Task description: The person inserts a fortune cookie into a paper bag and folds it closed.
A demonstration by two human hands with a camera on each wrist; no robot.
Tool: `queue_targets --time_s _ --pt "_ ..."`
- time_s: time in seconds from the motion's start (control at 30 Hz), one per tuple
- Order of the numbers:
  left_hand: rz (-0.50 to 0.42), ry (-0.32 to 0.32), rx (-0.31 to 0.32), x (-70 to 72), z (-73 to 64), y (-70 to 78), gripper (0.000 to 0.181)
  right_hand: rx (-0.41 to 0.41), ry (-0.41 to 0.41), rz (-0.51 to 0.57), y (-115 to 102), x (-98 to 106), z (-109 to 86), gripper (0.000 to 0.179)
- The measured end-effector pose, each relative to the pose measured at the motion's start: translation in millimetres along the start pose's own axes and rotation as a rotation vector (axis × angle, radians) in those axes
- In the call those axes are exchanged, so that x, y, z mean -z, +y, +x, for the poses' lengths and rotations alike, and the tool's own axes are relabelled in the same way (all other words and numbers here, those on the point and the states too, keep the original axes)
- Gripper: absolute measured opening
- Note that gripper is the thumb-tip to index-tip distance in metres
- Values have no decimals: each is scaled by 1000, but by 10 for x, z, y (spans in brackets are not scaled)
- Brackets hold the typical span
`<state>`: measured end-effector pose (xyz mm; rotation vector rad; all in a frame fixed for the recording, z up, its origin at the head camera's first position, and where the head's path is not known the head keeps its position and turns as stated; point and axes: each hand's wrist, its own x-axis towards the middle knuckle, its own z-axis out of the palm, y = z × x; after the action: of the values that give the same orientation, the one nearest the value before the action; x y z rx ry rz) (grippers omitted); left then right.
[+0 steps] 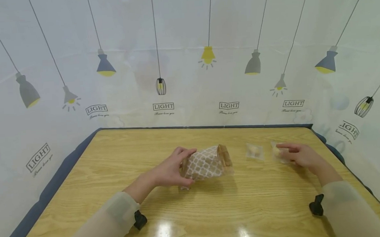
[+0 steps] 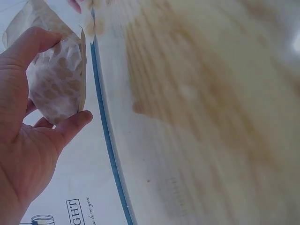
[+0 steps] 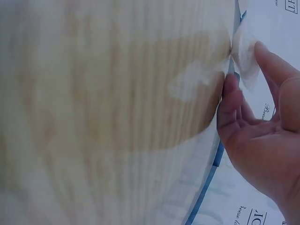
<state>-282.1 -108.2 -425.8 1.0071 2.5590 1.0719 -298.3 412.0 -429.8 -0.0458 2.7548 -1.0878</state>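
My left hand grips a brown paper bag with a white lattice pattern, thumb on one side and fingers on the other. The bag lies tilted on its side, its mouth with a clear edge facing right. In the left wrist view the bag sits between thumb and fingers. My right hand is at a small clear packet with a pale yellowish piece inside. In the right wrist view a fingertip meets the packet, while thumb and fingers stand apart.
Between the bag and my right hand lies a second small clear packet with a pale piece in it. The wooden table ends at a dark blue edge before a white, lamp-printed backdrop.
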Motion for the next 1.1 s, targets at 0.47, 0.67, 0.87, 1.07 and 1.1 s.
queue_targets --time_s 0.47,0.67,0.87,1.07,1.1 --pt "-13 -9 11 -17 2 57 106 57 -62 88 60 -37 -327 64" --pt "-7 0 11 -7 -4 72 106 121 -51 167 -85 -96 -509 58" --pt "-17 -7 9 12 -15 72 105 174 -19 220 -325 -224 -640 61" --pt "-15 -8 18 15 -17 70 105 215 36 261 -553 -365 -697 55" --pt "-12 -6 18 16 -18 70 105 220 41 266 -596 -384 -702 53"
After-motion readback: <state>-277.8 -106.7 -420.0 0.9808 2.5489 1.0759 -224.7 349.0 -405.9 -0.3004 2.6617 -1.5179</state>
